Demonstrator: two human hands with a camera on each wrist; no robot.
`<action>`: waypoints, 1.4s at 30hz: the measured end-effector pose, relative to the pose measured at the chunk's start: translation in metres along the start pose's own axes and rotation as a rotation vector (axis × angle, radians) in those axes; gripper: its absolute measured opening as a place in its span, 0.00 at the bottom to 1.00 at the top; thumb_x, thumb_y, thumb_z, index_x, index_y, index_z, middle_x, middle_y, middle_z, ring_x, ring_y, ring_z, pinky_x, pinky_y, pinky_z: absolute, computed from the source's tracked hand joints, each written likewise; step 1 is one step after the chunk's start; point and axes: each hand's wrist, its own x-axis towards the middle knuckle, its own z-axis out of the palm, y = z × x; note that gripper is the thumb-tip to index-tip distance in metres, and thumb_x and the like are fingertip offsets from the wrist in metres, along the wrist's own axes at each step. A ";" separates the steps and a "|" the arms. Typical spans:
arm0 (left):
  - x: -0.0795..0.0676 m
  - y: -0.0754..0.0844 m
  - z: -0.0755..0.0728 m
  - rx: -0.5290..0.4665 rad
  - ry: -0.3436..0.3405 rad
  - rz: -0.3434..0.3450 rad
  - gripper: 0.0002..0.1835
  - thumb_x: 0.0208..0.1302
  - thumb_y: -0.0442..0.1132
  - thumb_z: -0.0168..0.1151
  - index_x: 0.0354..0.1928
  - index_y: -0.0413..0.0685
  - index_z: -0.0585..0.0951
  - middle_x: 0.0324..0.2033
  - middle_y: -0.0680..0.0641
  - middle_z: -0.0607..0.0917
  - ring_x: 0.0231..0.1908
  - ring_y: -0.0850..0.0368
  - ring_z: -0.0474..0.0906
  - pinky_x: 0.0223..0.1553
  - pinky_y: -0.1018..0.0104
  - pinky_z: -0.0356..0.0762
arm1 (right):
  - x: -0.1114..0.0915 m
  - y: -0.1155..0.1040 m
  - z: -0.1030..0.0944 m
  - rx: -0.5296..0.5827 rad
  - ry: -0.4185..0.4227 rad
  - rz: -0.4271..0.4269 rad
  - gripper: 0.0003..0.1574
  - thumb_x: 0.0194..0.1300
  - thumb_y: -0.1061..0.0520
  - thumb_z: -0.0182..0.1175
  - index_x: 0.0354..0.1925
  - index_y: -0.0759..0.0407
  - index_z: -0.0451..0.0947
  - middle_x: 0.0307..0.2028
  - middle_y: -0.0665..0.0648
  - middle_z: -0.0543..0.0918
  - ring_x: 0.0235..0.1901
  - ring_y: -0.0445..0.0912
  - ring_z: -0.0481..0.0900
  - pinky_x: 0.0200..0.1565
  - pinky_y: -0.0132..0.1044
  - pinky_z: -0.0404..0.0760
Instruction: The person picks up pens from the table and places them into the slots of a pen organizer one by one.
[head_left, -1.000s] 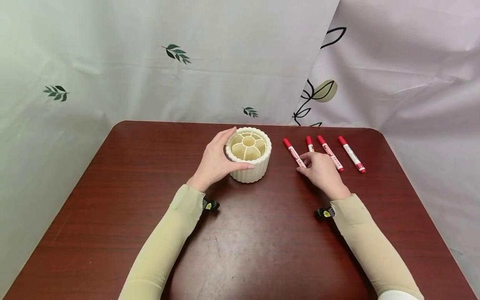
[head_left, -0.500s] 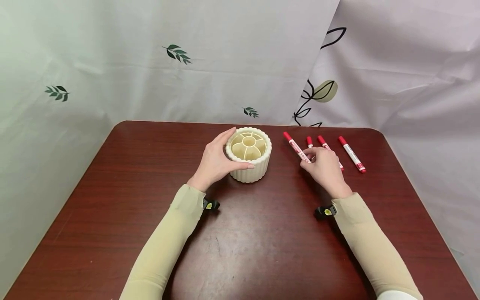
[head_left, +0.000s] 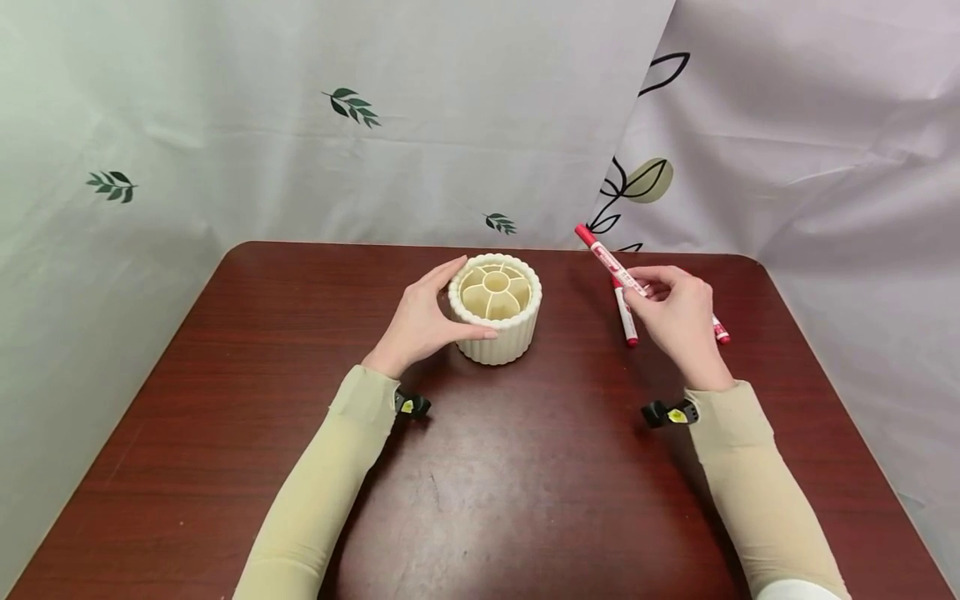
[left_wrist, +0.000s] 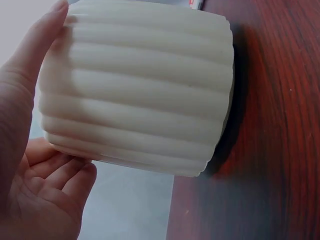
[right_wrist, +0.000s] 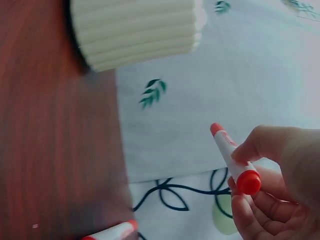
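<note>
A cream, ribbed, round pen holder (head_left: 501,343) with a divided inside stands upright on the table. My left hand (head_left: 416,323) holds it from the left, thumb across its near side and fingers at the far rim; the left wrist view shows the thumb and bent fingers against the ribbed wall (left_wrist: 140,85). My right hand (head_left: 678,321) pinches a red-capped white marker (head_left: 606,260) near one end, raised above the table to the right of the holder. In the right wrist view the marker (right_wrist: 227,150) lies between thumb and fingers, tilted.
Another red-and-white marker (head_left: 626,317) lies under the raised one. The end of a further marker (head_left: 721,331) shows beyond the right hand, which hides the rest of it. A patterned curtain (head_left: 420,150) hangs behind the brown table (head_left: 480,500).
My right hand has lifted the leftmost marker off the table and moved slightly up and to the right with it. The left hand and the pen holder have hardly moved.
</note>
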 end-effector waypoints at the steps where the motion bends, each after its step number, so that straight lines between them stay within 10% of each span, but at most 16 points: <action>1: 0.000 0.000 0.000 -0.001 -0.003 -0.002 0.63 0.34 0.65 0.85 0.75 0.50 0.69 0.70 0.52 0.72 0.68 0.65 0.65 0.66 0.63 0.67 | 0.001 -0.002 -0.002 0.019 0.005 0.015 0.12 0.61 0.60 0.69 0.45 0.59 0.90 0.30 0.57 0.87 0.25 0.32 0.77 0.29 0.20 0.73; 21: 0.001 0.003 -0.004 0.021 -0.036 -0.024 0.62 0.36 0.63 0.85 0.75 0.51 0.68 0.70 0.55 0.71 0.68 0.61 0.65 0.67 0.59 0.66 | 0.018 -0.030 -0.021 0.357 0.115 0.138 0.14 0.61 0.60 0.73 0.45 0.65 0.89 0.32 0.47 0.86 0.30 0.40 0.82 0.37 0.24 0.80; 30: 0.001 0.003 -0.003 0.006 -0.031 -0.016 0.61 0.36 0.61 0.86 0.75 0.50 0.69 0.70 0.54 0.72 0.68 0.61 0.66 0.66 0.62 0.68 | 0.031 -0.055 -0.026 0.726 0.156 0.053 0.13 0.56 0.69 0.73 0.42 0.71 0.87 0.33 0.58 0.86 0.31 0.45 0.83 0.42 0.28 0.83; 42: 0.001 0.001 -0.003 -0.010 -0.028 -0.010 0.61 0.36 0.61 0.86 0.75 0.51 0.69 0.70 0.54 0.72 0.67 0.62 0.67 0.65 0.64 0.69 | 0.037 -0.078 -0.023 0.904 0.185 0.001 0.16 0.55 0.73 0.72 0.44 0.75 0.85 0.36 0.61 0.85 0.32 0.47 0.85 0.34 0.30 0.83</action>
